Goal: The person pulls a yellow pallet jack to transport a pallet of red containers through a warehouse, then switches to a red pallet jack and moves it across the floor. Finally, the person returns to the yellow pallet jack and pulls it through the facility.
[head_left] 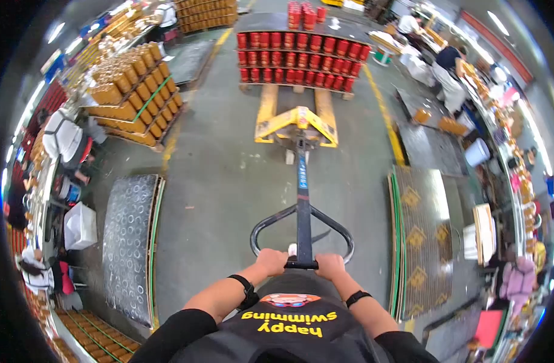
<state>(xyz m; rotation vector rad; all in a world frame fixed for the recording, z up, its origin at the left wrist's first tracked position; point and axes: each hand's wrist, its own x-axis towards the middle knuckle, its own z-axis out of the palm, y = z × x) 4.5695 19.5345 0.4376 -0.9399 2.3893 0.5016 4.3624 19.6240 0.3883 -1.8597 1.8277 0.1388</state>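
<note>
Both my hands are wrapped round the black handle bar of a pallet jack point(303, 209). My left hand point(271, 261) grips the bar on the left of its shaft, and my right hand point(330, 265) grips it on the right. Ahead, the jack's yellow forks point(326, 112) reach under a pallet point(294, 89). Rows of red cans point(301, 59) stand on that pallet in several layers parted by dark boards. A few more red cans point(309, 17) are on the top board point(262, 23).
A pallet of gold cans point(141, 100) stands ahead left. Stacked boards point(130, 242) lie along the left, with more patterned boards point(423, 236) on the right. Yellow lines point(382, 115) border the grey floor. Several people sit or stand at benches on both sides.
</note>
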